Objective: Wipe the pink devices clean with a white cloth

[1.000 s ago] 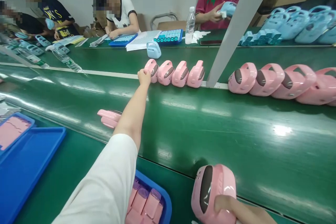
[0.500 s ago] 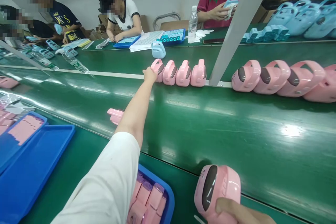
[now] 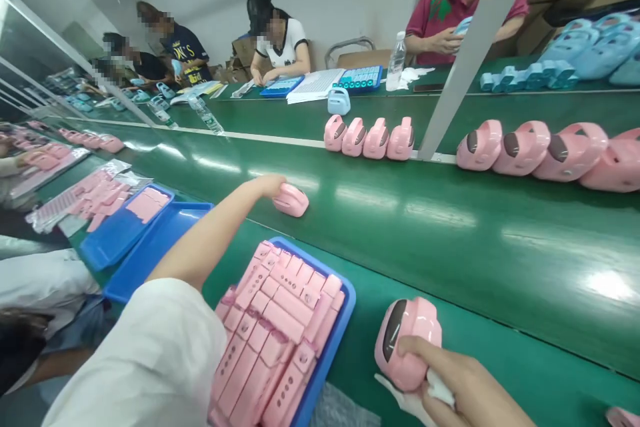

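Note:
My left hand reaches across the green belt and rests on a pink shell part lying there, fingers curled over its near end. My right hand at the bottom edge grips a pink toy body with a dark oval window, a white cloth tucked under the fingers. Between my arms a blue tray holds several flat pink parts.
A row of pink toy bodies stands at the belt's far edge, more right of a slanted white post. Empty blue trays lie at left. Other people sit across the line with blue toys and a water bottle.
My left hand pulled back from the far row of pink toys to the pink shell on the near side of the belt. The view swung left, baring the tray of pink parts.

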Demonstrator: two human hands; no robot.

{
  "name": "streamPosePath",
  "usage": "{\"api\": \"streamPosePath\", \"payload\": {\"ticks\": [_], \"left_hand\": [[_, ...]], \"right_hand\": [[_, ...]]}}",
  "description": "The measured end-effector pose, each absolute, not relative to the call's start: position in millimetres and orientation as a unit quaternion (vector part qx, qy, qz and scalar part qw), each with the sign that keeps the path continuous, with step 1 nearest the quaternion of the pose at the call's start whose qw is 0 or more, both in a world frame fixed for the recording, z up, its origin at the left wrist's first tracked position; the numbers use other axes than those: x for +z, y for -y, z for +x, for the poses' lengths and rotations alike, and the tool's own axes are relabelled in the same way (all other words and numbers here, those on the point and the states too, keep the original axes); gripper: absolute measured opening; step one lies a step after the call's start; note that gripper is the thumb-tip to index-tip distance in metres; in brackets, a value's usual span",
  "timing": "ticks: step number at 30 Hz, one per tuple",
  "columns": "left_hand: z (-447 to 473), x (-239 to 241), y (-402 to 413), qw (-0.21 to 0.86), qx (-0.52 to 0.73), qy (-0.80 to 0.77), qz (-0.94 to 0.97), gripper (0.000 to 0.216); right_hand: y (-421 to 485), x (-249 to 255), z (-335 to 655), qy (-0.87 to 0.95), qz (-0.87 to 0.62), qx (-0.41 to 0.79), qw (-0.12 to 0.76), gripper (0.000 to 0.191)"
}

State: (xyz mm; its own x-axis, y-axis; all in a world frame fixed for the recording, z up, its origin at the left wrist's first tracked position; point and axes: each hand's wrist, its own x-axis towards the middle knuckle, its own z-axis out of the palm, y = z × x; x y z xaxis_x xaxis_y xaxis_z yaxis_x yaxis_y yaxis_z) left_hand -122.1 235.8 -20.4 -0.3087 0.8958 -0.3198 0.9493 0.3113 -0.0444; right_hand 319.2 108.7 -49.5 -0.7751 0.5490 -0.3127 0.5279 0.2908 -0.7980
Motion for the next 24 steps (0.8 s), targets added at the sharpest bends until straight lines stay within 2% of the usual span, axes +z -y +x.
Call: {"api": "streamPosePath", "payload": {"ticks": [5,12,15,19,24], "left_hand": [[-87.9,-19.4,-207.3,0.026,-0.086,-0.783,0.616,0.01],[-0.9,20.9,-146.9,-0.048,0.019,-0.667,0.743,0.031],[47.7,12.3,-114.9,-0.021,0.051,-0.578,0.814,0.038],[101.1,-23.2,-77.0,0.053,0.047,-0.494,0.867,0.041],[126.9,-61.8,-51.6,0.133,0.042,-0.44,0.887,0.045]], "right_hand": [[-72.5,-39.1,321.5,0.81,-0.359,0.464,-0.02,0.024],[-16.0,-41.5,354.1,0.821,-0.37,0.433,0.045,0.031],[9.5,-46.1,366.4,0.825,-0.405,0.39,0.062,0.035],[42.7,-49.0,377.9,0.823,-0.443,0.349,0.071,0.036],[68.4,-50.0,384.1,0.819,-0.454,0.342,0.077,0.035]]}}
